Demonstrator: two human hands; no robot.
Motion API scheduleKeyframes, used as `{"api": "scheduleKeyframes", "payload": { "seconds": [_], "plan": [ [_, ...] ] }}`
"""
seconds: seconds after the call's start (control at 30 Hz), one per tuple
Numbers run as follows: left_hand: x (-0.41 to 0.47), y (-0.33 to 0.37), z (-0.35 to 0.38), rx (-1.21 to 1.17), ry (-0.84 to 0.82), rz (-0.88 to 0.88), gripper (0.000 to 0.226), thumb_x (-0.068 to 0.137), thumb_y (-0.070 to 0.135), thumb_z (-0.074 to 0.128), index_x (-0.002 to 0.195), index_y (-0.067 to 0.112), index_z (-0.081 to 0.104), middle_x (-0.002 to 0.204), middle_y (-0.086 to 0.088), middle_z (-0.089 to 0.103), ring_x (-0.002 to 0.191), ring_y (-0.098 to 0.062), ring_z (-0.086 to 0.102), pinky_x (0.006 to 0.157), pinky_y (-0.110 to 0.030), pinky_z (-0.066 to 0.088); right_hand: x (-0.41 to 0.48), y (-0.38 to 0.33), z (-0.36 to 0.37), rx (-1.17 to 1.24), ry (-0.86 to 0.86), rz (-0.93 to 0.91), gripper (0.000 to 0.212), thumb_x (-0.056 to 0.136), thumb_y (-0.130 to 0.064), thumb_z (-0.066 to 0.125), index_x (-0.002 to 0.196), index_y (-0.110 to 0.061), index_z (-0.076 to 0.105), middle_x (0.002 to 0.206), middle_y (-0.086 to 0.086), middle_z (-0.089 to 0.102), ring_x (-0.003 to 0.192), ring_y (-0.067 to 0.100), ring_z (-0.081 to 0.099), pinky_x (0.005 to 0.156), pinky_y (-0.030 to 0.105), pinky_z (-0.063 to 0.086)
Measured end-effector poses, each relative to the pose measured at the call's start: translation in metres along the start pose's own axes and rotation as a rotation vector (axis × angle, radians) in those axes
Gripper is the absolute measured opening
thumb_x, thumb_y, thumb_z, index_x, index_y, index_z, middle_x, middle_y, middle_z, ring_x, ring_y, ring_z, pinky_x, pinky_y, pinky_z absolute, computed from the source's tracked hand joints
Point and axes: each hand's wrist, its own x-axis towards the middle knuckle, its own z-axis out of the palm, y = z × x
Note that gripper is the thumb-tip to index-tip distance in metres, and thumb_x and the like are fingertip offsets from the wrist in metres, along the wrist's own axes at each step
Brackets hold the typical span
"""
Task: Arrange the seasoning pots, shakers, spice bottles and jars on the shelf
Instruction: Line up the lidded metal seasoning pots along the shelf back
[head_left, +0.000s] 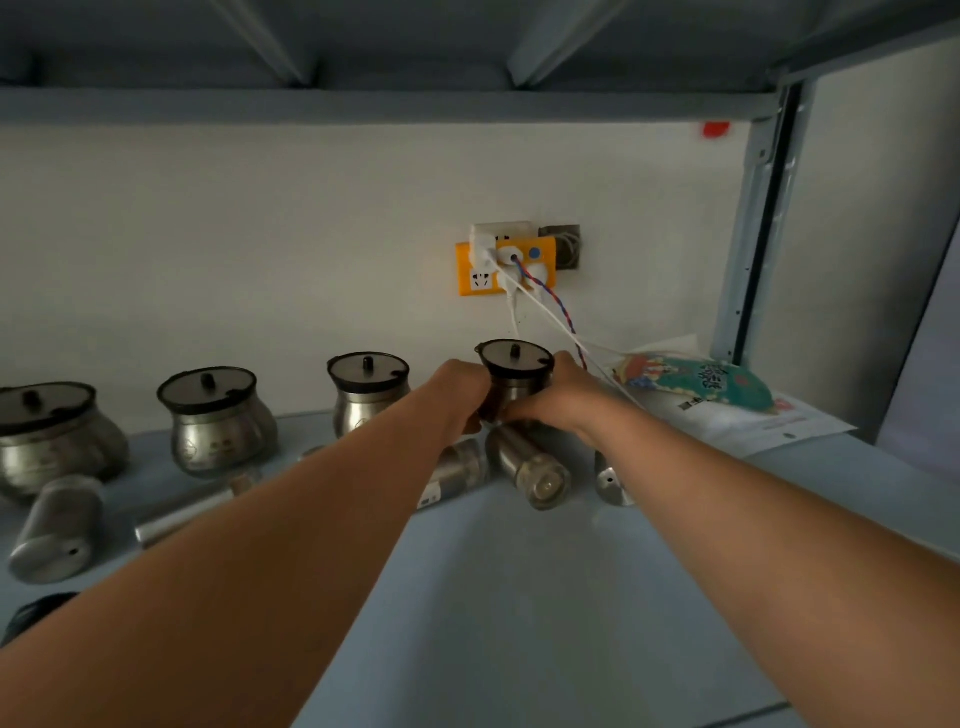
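A steel seasoning pot with a dark lid (514, 364) stands at the back of the grey shelf (519, 597), near the wall. My left hand (460, 392) grips its left side and my right hand (558, 397) grips its right side. Three more lidded steel pots stand upright in a row to the left: one (363, 395), another (215, 421) and the far left one (49, 436). Steel shakers lie on their sides in front: one (530, 465) below my hands, one (457, 470) partly under my left arm, one (610, 480) under my right arm, one (57, 525) at the left.
A yellow power strip (475, 273) with plugs hangs on the wall, and its cables (558, 317) drop to the shelf just right of the held pot. A colourful packet (696, 382) on papers lies at the back right. A metal upright (753, 234) bounds the right side. Another shelf board (363, 104) runs overhead.
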Motion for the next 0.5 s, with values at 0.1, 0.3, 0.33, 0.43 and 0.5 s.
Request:
{"api": "scheduleKeyframes", "payload": {
  "seconds": [0.1,0.3,0.33,0.43,0.5],
  "plan": [
    [0.001,-0.001,-0.002,-0.020,0.014,-0.006,0.029,0.095,0.003,0.040,0.066,0.008,0.043,0.083,-0.014,0.052,0.078,-0.022,0.054,0.081,-0.029,0.052,-0.009,-0.007,-0.003,-0.061,-0.020,-0.034,0.077,0.042,-0.034,0.087,0.113,-0.017,0.065,0.109,0.010,0.069,0.099,0.027,0.064,0.091,0.044,0.052],
    [-0.009,0.000,-0.007,-0.038,0.016,-0.014,0.028,0.094,0.001,0.038,0.066,0.005,0.041,0.076,-0.013,0.045,0.090,-0.028,0.046,0.084,-0.034,0.045,0.001,0.006,-0.001,-0.066,0.011,-0.037,0.104,0.022,-0.053,0.086,0.117,-0.017,0.060,0.112,0.008,0.067,0.103,0.027,0.063,0.091,0.044,0.051],
    [-0.013,-0.001,-0.010,-0.034,0.007,-0.004,0.027,0.094,0.002,0.038,0.067,0.006,0.041,0.078,-0.013,0.046,0.090,-0.029,0.046,0.084,-0.034,0.045,0.016,0.019,0.002,-0.042,0.022,-0.043,0.120,0.011,-0.058,0.082,0.120,-0.018,0.056,0.113,0.007,0.067,0.105,0.026,0.062,0.090,0.044,0.052],
    [-0.021,-0.001,-0.021,-0.061,-0.006,0.008,0.022,0.093,0.003,0.040,0.072,0.004,0.044,0.095,-0.018,0.049,0.090,-0.030,0.048,0.082,-0.034,0.047,-0.006,-0.002,-0.003,-0.016,0.085,-0.052,0.102,0.034,-0.050,0.080,0.126,-0.018,0.051,0.123,0.006,0.061,0.115,0.028,0.057,0.093,0.041,0.051],
    [-0.029,-0.001,-0.031,-0.075,-0.011,0.016,0.011,0.094,0.006,0.041,0.087,0.001,0.048,0.102,-0.019,0.050,0.087,-0.028,0.051,0.080,-0.032,0.048,-0.037,-0.028,-0.011,-0.039,0.154,-0.035,0.070,0.068,-0.034,0.076,0.129,-0.013,0.049,0.130,0.008,0.056,0.121,0.029,0.052,0.094,0.033,0.046]
  ]
}}
